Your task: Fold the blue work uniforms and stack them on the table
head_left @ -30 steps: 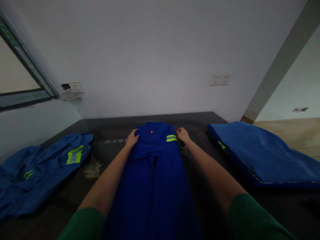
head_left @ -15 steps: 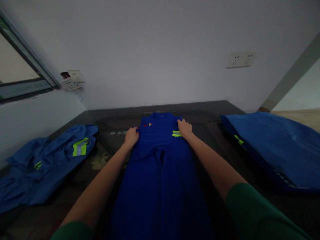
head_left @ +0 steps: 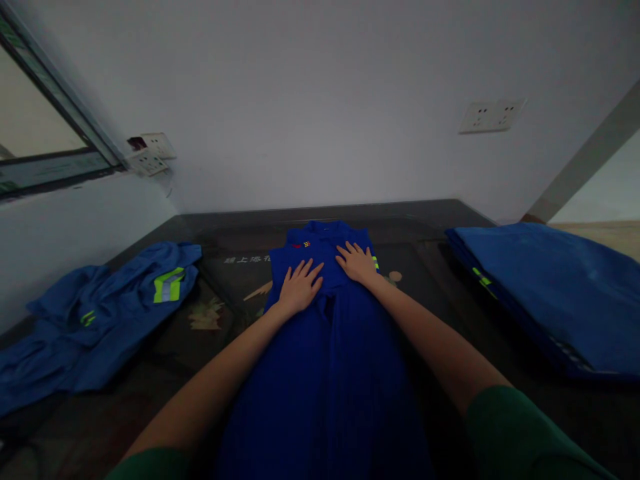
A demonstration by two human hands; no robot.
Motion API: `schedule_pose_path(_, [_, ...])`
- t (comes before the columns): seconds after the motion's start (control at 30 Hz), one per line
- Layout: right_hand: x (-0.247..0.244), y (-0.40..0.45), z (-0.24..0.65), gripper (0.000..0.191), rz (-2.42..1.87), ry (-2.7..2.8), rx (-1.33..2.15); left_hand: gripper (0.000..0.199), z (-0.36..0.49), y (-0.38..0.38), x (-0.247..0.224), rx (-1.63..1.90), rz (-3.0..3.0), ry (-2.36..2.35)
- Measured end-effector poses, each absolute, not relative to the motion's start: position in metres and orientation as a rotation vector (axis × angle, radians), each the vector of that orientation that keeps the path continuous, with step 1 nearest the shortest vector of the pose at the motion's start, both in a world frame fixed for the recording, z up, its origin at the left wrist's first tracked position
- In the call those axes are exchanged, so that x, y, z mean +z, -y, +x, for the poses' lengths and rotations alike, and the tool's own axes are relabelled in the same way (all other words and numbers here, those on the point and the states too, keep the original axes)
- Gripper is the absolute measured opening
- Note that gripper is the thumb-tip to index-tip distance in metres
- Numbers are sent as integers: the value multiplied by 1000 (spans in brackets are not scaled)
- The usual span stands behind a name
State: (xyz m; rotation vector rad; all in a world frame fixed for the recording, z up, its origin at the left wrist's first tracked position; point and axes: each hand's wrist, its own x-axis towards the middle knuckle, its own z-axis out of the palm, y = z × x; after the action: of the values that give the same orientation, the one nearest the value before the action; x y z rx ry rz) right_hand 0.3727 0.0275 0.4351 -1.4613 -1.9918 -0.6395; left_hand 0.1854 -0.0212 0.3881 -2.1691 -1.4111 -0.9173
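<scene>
Blue coveralls [head_left: 325, 373] lie lengthwise on the dark table, collar toward the wall and legs toward me. Small red and yellow emblems mark the chest, and a yellow-green reflective strip shows at the right side. My left hand [head_left: 300, 288] rests flat on the left of the garment's middle, fingers spread. Flat on the right of the chest is my right hand [head_left: 357, 262], its fingers also apart, partly covering the reflective strip. Neither hand grips the cloth. The sleeves are not visible beyond the body of the garment.
A crumpled blue garment [head_left: 115, 313] with reflective strips lies at the left. On the right sits a stack of folded blue clothes [head_left: 555, 287]. The dark table [head_left: 425, 213] meets a pale wall with sockets [head_left: 491, 117]; a window frame [head_left: 55, 167] is at upper left.
Both hands have released the garment's side edges and moved inward onto its front, fingers now spread flat. The reflective strip on the right is now mostly covered.
</scene>
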Motion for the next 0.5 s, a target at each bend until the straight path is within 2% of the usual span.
schedule_pose_path(0.27, [433, -6, 370, 40, -1269, 1947, -783, 52, 159, 34, 373, -883, -2120, 1426])
schedule_pose_path(0.5, [399, 37, 355, 44, -1237, 2124, -833, 47, 159, 64, 363, -909, -2322, 1228])
